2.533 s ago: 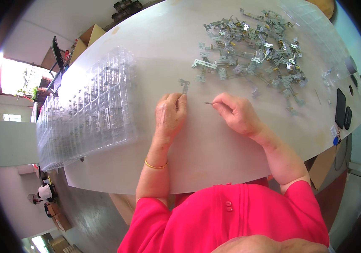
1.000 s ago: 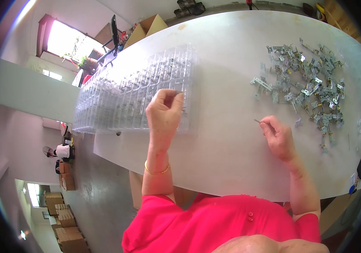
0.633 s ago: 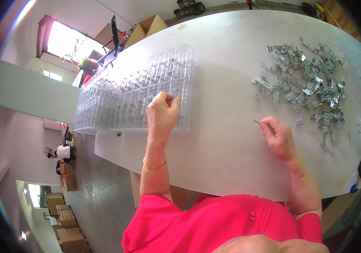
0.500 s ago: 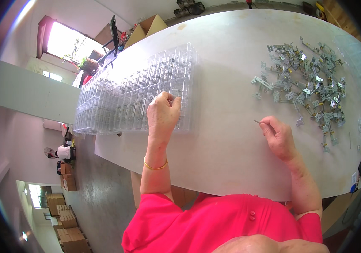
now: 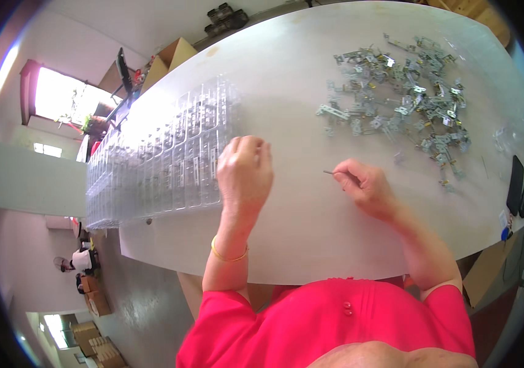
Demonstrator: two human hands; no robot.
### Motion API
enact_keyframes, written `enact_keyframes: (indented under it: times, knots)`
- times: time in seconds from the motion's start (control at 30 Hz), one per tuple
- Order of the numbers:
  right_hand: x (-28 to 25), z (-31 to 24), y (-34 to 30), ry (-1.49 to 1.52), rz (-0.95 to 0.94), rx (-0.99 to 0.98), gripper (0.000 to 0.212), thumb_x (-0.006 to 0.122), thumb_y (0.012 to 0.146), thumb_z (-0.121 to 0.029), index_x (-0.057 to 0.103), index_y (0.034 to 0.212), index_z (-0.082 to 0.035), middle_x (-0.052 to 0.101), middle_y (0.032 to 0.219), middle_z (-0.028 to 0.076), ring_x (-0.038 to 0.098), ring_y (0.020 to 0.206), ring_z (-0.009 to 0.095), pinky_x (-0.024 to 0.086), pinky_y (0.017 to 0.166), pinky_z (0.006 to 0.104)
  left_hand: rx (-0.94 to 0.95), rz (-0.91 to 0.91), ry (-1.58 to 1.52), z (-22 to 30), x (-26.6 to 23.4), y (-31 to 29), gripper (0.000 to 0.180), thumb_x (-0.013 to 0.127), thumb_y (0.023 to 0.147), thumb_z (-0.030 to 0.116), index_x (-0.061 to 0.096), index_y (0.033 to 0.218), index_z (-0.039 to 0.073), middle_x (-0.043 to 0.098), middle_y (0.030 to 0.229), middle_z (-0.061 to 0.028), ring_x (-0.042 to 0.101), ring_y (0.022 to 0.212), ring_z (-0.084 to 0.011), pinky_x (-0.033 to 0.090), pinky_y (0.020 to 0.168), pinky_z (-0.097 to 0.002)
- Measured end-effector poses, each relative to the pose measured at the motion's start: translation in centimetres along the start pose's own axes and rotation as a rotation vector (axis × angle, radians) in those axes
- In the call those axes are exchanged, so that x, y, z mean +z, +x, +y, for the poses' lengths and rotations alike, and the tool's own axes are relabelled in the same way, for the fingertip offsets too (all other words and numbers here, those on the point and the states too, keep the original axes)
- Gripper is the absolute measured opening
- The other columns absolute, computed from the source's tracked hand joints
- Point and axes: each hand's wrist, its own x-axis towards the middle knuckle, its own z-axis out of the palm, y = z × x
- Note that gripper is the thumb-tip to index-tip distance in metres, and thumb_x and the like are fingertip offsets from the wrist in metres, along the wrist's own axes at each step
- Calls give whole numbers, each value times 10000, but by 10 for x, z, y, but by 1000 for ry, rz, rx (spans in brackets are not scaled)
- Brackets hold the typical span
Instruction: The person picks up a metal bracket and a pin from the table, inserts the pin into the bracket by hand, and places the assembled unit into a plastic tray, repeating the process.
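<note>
Head view: my right hand (image 5: 365,187) pinches a thin rod (image 5: 327,172) over the bench (image 5: 311,245), my left hand (image 5: 245,172) beside the clear trays (image 5: 151,211).

My right thumb and fingertips close on the rod, whose dark end points left; my left fingers curl downward near the trays' right-hand edge, and I cannot tell whether they hold anything or touch the plastic. Metal pieces fill the compartments of the stacked trays on my left. Beyond my right hand, well apart from it, a loose pile of silvery metal brackets (image 5: 421,101) with some brass-coloured parts lies on the bench. Two black objects (image 5: 516,184) rest near the right-hand edge, and a gold bangle (image 5: 229,259) circles my left wrist.
</note>
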Motion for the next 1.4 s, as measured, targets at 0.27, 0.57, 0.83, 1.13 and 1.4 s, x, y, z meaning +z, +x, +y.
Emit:
enact_keyframes:
  times: [0.27,0.57,0.83,1.13,1.4]
  knots:
    - [-4,3,-1,229,107,108,112,652,972,-136,652,967,-23,614,706,2,556,647,62,454,573,245,299,-127,-147,33,98,33,146,657,873,74,673,1005,13,674,1046,-130,623,1008,-322,496,883,-416]
    - [-13,-2,2,397,111,207,97,630,990,-150,646,979,-54,608,736,-22,562,667,55,472,610,232,426,-392,-55,46,128,52,237,624,858,95,636,1084,26,654,1141,-143,583,1134,-342,437,969,-461]
    - [-13,-2,3,479,169,179,90,601,1011,-137,635,1005,-55,594,749,-21,547,672,58,465,615,228,552,-282,-54,42,116,46,73,637,871,83,634,932,43,688,956,-108,637,962,-321,450,922,-433]
    - [-20,2,4,553,300,24,105,589,1030,-162,619,1044,-63,599,786,-13,536,681,55,459,611,227,334,-309,-452,46,93,23,79,653,924,94,645,977,36,656,789,-89,616,713,-203,475,724,-330]
    - [-19,5,7,524,360,93,126,587,1035,-195,608,1053,-73,609,833,-10,565,724,63,496,650,241,-249,-544,-981,50,71,19,163,619,1000,169,628,994,6,621,793,-10,525,643,-79,416,580,-236]
